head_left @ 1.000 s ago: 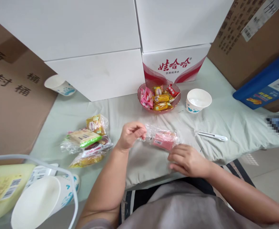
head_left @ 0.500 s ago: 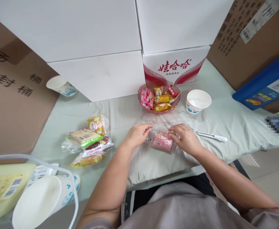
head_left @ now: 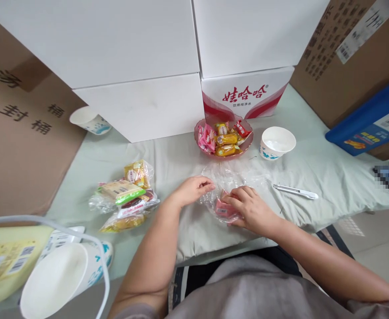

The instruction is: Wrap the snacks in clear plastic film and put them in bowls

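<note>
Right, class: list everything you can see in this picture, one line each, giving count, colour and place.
Clear plastic bag: one, transparent, centre of cloth, pink packets inside.
Snack bowl: one, pink, behind the bag, wrapped sweets in it.
Paper cup: one, white, right of the bowl.
Second paper cup: one, white, far left.
Pen-like tool: one, white, right.
Bagged snacks: one pile, yellow and green, left.
White boxes: several, back.
Cloth: one, pale green, underneath.
Left hand: pinching the bag.
Right hand: on the pink packets.
</note>
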